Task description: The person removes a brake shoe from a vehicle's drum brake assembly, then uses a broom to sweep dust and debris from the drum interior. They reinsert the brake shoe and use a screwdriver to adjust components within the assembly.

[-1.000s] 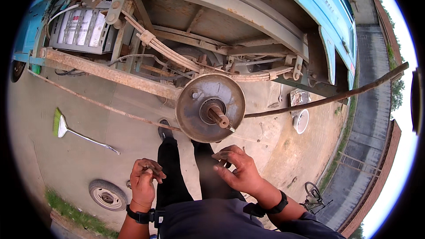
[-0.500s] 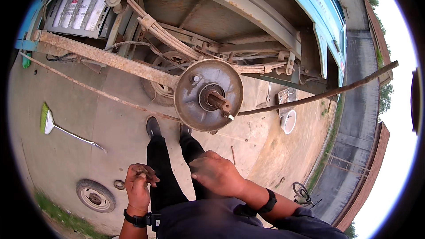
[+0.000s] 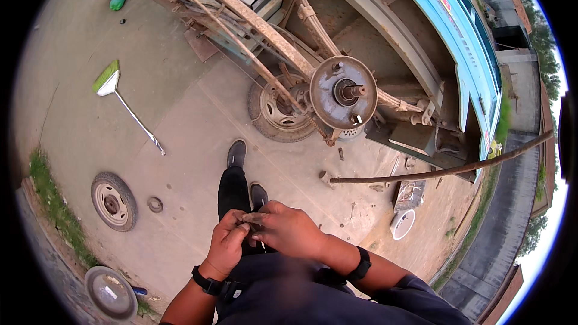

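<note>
My left hand [image 3: 226, 243] and my right hand [image 3: 288, 229] meet in front of my body, fingertips together. Both are closed in a pinch around something small that the fingers mostly hide; I cannot make out what it is. Beyond them, out of reach of the fingers, a round metal wheel hub plate [image 3: 330, 107] with a protruding axle shaft [image 3: 357, 91] sits at the end of a rusty axle beam [image 3: 265, 27] under a blue vehicle.
A long rusty bar [image 3: 439, 173] slants on the right, near a white basin [image 3: 403, 225] and a metal tray [image 3: 410, 195]. To the left lie a green broom [image 3: 108, 83], a loose wheel [image 3: 114, 202] and a metal ring [image 3: 155, 204]. A round metal dish [image 3: 111, 292] is at lower left.
My hands have come together from apart; the left held a dark brownish piece before. The view has shifted, so the hub plate now appears farther up and right, with more ground showing on the left.
</note>
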`<state>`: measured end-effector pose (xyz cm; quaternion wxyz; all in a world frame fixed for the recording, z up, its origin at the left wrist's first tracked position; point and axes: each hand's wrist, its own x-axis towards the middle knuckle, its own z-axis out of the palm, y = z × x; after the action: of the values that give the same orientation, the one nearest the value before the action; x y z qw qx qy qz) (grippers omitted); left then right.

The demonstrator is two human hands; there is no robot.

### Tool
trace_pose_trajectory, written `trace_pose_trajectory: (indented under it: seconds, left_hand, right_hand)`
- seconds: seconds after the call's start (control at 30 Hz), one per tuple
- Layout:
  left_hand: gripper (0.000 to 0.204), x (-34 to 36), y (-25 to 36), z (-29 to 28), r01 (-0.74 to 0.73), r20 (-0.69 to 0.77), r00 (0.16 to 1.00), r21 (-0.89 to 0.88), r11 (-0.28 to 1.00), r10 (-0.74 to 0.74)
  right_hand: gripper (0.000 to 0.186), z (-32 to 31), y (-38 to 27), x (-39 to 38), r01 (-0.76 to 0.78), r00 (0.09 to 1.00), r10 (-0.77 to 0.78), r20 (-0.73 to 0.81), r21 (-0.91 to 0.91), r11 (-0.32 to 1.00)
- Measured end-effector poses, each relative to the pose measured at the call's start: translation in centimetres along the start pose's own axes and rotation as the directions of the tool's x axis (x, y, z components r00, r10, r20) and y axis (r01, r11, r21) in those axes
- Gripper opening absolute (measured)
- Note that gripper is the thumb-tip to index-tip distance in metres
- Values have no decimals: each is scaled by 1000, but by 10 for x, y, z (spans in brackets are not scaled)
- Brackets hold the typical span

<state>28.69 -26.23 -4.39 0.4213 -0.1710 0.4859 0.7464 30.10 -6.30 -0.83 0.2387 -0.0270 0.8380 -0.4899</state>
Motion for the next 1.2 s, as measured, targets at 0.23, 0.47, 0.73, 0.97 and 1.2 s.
trace_pose_trajectory:
  seconds: [0.23, 0.47, 0.73, 0.97, 1.2]
  left_hand:
    - [11, -87, -61, -8, -78, -39, 997, -143, 987, 73]
    - [16, -174, -103, -36, -222, -230, 957, -181, 958, 178]
    - [27, -267, -203, -127, -304, -578, 812, -295, 906, 84]
    - [38, -358, -341, -183, -342, -785, 587, -461, 819, -197]
    - [33, -416, -463, -110, -541, -773, 361, -629, 558, -522]
  right_hand:
    - [41, 43, -22, -45, 131, 980, -124, 154, -32, 991]
    - [39, 103, -57, -48, 266, 894, -230, 385, -43, 963]
    - [33, 200, -115, -49, 319, 816, -221, 535, -96, 943]
    - [25, 310, -171, -69, 450, 661, -257, 705, -98, 888]
    - [17, 400, -228, -94, 659, 285, -296, 912, 38, 751]
